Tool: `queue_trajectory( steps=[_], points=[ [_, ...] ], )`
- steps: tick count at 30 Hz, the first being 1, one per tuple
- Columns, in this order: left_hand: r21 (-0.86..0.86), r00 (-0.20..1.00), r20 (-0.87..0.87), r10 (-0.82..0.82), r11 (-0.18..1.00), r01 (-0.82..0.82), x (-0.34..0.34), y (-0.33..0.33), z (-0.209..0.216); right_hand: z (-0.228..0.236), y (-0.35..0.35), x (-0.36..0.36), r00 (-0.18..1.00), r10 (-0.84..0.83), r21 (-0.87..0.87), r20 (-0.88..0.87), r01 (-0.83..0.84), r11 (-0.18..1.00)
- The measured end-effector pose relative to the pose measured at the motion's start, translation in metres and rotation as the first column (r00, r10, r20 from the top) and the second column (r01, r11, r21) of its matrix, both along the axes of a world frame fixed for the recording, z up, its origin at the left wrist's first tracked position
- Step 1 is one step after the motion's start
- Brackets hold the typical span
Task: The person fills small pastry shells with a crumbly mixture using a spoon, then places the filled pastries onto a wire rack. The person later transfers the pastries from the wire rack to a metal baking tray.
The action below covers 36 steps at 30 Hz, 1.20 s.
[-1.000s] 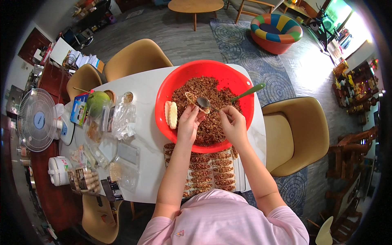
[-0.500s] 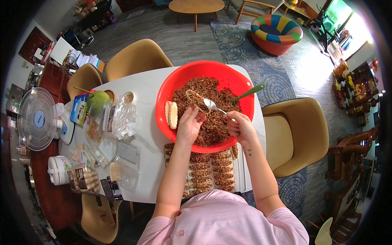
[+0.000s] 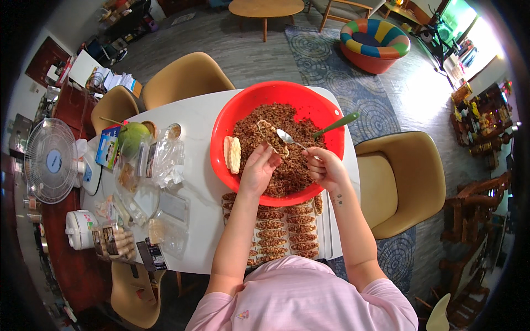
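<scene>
Head view: hands (image 3: 292, 165) press metal spoon (image 3: 286, 137) into crumbly filling (image 3: 287, 165).

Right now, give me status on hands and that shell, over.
Left hand holds pastry shell over red bowl. Right hand holds metal spoon at shell. Green-handled utensil rests in bowl, clear.

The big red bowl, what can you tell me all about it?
The red bowl is round, wide and shiny like plastic. It sits upright on the white table, holding brown crumbly filling, two pale shells by its left wall and a green-handled utensil leaning on the right. Both hands work over it.
</scene>
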<state>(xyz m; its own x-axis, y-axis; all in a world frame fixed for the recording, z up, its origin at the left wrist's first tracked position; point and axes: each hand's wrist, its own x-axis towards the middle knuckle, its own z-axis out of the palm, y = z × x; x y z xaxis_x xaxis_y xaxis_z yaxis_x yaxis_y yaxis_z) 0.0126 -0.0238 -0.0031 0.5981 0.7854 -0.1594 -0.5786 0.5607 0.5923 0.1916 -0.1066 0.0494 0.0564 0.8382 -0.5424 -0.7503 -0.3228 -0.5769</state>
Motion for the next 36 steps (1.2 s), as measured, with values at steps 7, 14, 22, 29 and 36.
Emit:
queue_trajectory(
  steps=[7, 14, 22, 29, 36],
  points=[
    [0.006, 0.996, -0.091, 0.005, 1.000, -0.005, 0.002, 0.000, -0.001, 0.006, -0.003, -0.005, 0.921, -0.023, 0.103, 0.389, -0.019, 0.994],
    [0.046, 0.995, -0.090, 0.032, 0.999, -0.028, 0.002, 0.001, 0.003, 0.008, -0.012, -0.001, 0.837, -0.073, 0.168, 0.543, -0.023, 0.985],
    [0.027, 0.987, -0.154, 0.053, 0.998, -0.049, 0.003, -0.002, 0.005, 0.014, -0.016, -0.009, 0.667, -0.059, 0.128, 0.743, -0.055, 0.990],
    [0.180, 0.952, -0.302, 0.047, 0.984, 0.008, 0.009, -0.008, 0.018, 0.007, 0.003, -0.014, 0.510, -0.164, 0.251, 0.844, -0.106, 0.962],
    [0.069, 0.995, -0.101, -0.023, 0.997, 0.030, -0.006, -0.004, 0.008, -0.003, 0.011, 0.012, 0.998, -0.042, 0.078, 0.053, 0.037, 0.996]
  ],
)
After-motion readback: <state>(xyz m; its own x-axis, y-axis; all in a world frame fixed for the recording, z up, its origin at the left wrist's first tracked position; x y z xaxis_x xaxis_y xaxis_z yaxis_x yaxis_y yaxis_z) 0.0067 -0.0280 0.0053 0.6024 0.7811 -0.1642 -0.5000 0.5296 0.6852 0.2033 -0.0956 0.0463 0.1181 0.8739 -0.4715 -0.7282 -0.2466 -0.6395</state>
